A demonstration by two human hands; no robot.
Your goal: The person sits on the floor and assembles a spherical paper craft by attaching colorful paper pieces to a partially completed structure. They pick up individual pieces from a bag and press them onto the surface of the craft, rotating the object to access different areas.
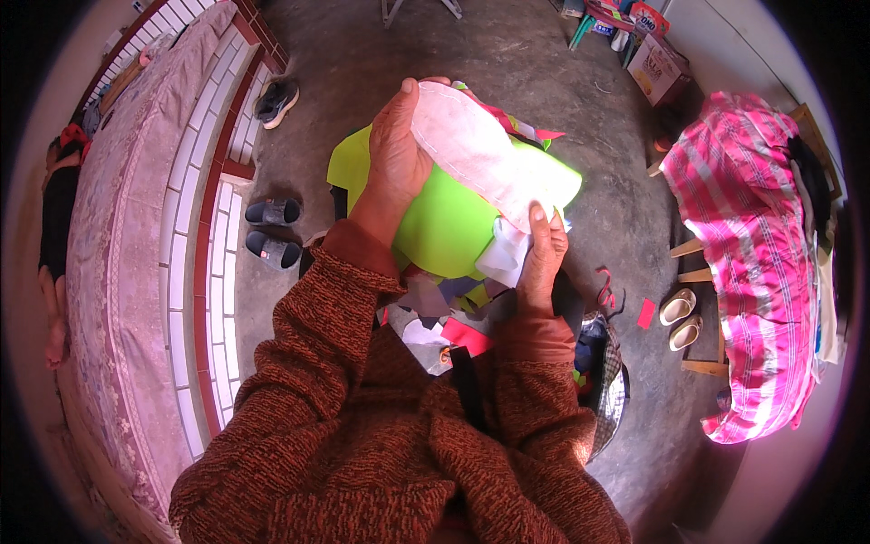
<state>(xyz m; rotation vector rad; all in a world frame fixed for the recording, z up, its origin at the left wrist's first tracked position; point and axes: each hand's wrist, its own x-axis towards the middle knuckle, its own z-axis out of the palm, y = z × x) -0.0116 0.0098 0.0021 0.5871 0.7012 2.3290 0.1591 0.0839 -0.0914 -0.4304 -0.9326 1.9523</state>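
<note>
Between my two hands is a pale, insole-shaped piece of cloth [467,136] with a line of stitches along its edge. My left hand [397,150] grips its upper left end, with the thumb up along the side. At the lower right end, my right hand [546,249] pinches it between thumb and fingers. Just beneath lies a bright yellow-green sheet [444,222], over a heap of coloured scraps. A white scrap [504,252] hangs beside my right hand. The far fingers of both hands are partly hidden behind the cloth.
A checked bag [613,390] stands by my right leg, near a red scrap [646,314] and pale shoes [681,319]. Dark slippers [274,231] lie left, beside a bed [136,181] where a person in black [59,218] shows. Pink plaid cloth [748,245] covers a wooden seat at right.
</note>
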